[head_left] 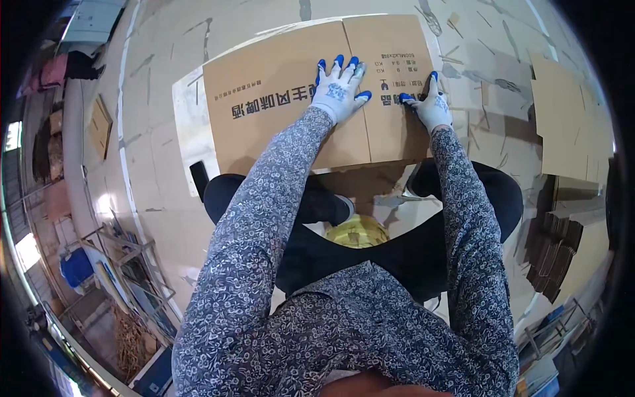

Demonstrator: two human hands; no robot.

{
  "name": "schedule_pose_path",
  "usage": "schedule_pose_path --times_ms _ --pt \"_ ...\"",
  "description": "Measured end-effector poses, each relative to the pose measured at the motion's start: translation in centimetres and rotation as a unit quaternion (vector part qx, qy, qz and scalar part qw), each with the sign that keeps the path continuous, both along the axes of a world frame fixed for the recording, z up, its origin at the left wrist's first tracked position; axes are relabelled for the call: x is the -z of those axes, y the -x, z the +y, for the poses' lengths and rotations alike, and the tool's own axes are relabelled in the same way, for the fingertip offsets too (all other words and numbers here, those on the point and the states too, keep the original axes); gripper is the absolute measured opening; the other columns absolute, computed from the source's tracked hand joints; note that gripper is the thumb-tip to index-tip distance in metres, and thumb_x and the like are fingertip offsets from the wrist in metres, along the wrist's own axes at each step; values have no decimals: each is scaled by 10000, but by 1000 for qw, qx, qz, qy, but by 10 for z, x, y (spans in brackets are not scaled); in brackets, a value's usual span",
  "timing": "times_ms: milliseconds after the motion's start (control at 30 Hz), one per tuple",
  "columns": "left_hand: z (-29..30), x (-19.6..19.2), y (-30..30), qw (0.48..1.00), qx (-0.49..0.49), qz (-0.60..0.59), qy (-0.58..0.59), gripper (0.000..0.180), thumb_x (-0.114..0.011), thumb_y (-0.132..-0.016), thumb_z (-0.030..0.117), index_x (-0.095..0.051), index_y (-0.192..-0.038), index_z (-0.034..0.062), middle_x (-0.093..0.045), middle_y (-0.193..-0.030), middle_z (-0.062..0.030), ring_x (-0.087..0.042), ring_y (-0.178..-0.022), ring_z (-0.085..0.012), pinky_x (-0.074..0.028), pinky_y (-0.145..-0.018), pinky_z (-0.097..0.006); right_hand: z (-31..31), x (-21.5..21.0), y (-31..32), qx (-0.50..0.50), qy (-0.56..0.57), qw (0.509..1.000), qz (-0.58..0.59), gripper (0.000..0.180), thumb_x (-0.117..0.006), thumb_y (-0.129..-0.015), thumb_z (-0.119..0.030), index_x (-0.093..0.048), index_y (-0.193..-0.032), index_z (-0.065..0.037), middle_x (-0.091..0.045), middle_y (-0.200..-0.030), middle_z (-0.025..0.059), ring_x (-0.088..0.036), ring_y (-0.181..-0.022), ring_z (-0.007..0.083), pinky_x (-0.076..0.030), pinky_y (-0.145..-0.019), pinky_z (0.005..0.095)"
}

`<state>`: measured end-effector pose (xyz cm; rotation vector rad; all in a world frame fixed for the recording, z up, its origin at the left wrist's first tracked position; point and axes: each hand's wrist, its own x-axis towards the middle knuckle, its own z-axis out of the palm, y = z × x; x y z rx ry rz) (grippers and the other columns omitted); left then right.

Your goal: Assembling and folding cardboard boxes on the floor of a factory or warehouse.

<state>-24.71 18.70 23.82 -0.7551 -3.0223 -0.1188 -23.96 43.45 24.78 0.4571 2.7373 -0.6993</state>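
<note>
On the flattened carton, left hand presses flat, grip wide; right hand likewise.

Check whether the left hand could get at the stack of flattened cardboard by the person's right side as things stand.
Probably not. The left hand lies flat on the cardboard sheet in front, while the cardboard stack sits far off past the right leg, with the right hand and its arm between them.
</note>
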Motion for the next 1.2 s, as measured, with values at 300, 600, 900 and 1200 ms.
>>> schedule_pose_path --times_ms 300,600,900,1200 --pt "7 -22 -2 1000 -2 -21 -9 816 -579 -865 561 -373 -1470 53 -358 -1530 -155 -339 -1391 -384 -264 -1097 -641 20 22 5 -80 -2 996 45 1087 -789 -752 -523 -225 -1522 -2 -537 -1317 323 -546 -1220 431 -458 -1018 444" --pt "22 -84 28 949 -41 -259 174 949 -606 -793 672 -365 -1477 60 -335 -1551 -145 -320 -1415 -362 -286 -1073 -659 -11 -8 -27 -230 -107 960 121 1019 -772 -728 -584 -248 -1546 -276 -342 -1498 300 -449 -1294 498 -413 -1040 575" --pt "-2 -6 9 997 0 21 71 907 -527 -845 663 -299 -1517 98 -295 -1573 -144 -257 -1449 -368 -189 -1120 -654 -60 -31 -68 -322 -220 921 -3 1015 -799 -706 -544 -250 -1538 -353 -173 -1607 179 -187 -1447 489 -280 -1012 767" --pt "20 0 -123 992 91 -84 40 754 -514 -926 529 -327 -1510 90 -276 -1580 -166 -220 -1451 -432 -95 -1138 -675 -48 -39 -67 -312 -184 929 -71 1051 -826 -697 -480 -226 -1548 -339 -121 -1622 168 -130 -1477 447 -239 -1041 759"
